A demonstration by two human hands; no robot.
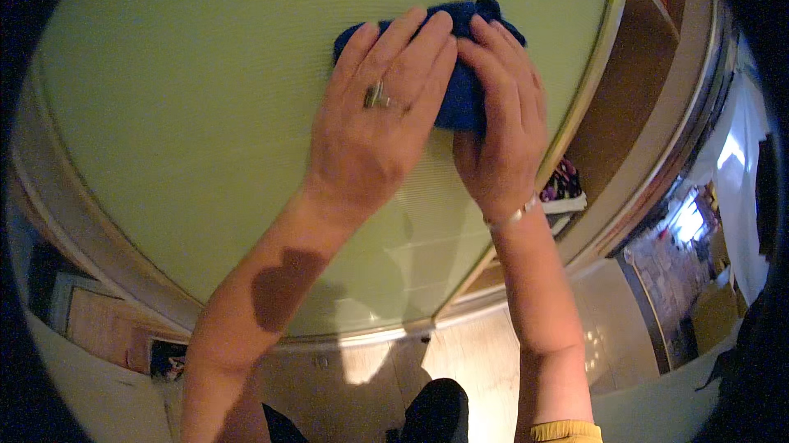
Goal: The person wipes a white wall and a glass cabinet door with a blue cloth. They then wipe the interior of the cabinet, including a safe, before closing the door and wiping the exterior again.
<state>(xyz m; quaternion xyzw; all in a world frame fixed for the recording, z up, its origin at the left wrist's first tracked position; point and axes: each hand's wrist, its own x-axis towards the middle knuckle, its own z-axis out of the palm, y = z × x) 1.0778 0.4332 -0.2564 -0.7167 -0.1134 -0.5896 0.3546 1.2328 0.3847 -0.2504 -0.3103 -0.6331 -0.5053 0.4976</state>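
Note:
A crumpled blue cloth lies against a pale green panel with fine ridges. My left hand, wearing a ring, presses on the cloth's left part with its fingers extended. On the right part, my right hand holds the cloth under slightly bent fingers, its thumb low beside the fabric. The two hands nearly meet at the fingertips. Much of the cloth is hidden beneath them, while its upper edge and a bunched corner stick out above the fingers.
A light frame strip edges the panel at right. Beyond it are brown open shelves and a dark patterned item. Light wooden flooring and my dark-clothed leg appear below. White fabric hangs at far right.

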